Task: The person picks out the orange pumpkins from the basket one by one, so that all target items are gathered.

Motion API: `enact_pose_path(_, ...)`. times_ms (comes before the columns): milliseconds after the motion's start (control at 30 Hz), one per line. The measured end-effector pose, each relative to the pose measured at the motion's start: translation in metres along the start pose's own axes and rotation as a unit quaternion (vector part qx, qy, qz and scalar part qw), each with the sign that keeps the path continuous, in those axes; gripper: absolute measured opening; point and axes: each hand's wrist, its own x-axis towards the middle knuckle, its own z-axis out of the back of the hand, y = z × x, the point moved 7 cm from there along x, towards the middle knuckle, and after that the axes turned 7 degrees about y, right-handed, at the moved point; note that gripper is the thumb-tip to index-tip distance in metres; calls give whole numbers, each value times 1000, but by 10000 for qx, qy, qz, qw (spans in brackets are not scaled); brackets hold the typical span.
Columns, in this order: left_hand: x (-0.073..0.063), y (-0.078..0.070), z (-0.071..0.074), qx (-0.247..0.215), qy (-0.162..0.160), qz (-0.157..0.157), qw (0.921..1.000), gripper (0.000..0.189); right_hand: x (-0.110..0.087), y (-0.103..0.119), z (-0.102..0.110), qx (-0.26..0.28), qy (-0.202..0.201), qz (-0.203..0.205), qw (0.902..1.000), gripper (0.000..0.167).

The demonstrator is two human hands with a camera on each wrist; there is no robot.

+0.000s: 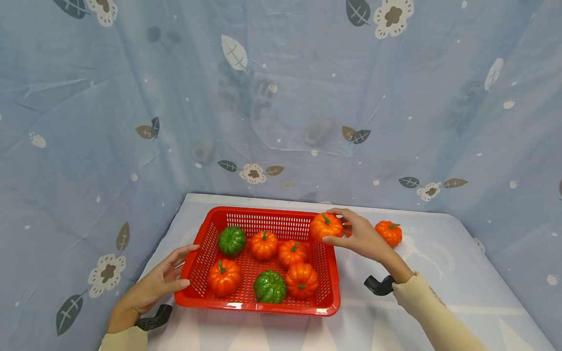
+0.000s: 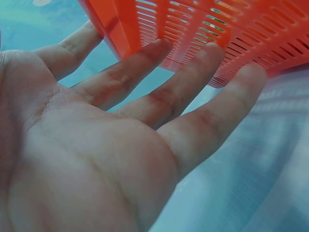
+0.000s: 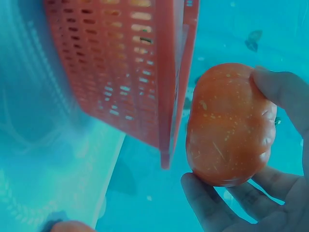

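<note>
A red plastic basket (image 1: 246,306) with slotted walls holds several small orange pumpkins (image 1: 225,278) and two green ones, one green pumpkin (image 1: 231,241) at the back left and another green pumpkin (image 1: 270,286) at the front. At its back right corner, my right hand (image 1: 362,236) grips an orange pumpkin (image 3: 231,125) between thumb and fingers, raised at rim height. The right wrist view shows that pumpkin's underside just outside the basket wall (image 3: 113,58). My left hand (image 1: 160,278) touches the basket's left side, its extended fingers (image 2: 193,79) against the slotted wall.
Another orange pumpkin (image 1: 389,233) lies on the white-covered table (image 1: 421,292), right of the basket and behind my right hand. Blue patterned cloth (image 1: 281,97) hangs along the back and both sides.
</note>
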Motion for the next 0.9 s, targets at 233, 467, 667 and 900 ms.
enact_pose_path(233, 0, -1, -1, -39, 139, -159, 9998, 78, -12, -17, 11, 73, -175, -140, 9997, 79)
enact_pose_path(467, 2, -2, 0, 25, 11, -96, 10000, 78, -25, -33, 26, 63, -432, -265, 9987, 80)
enact_pose_path(667, 2, 1, 2, 34, -11, -48, 10000, 79, -35, -50, 35, 22, -606, -454, 9971, 77)
enact_pose_path(900, 0, 2, 0, -13, 42, -76, 10000, 79, -49, -71, 43, 5, -696, -801, 9944, 81)
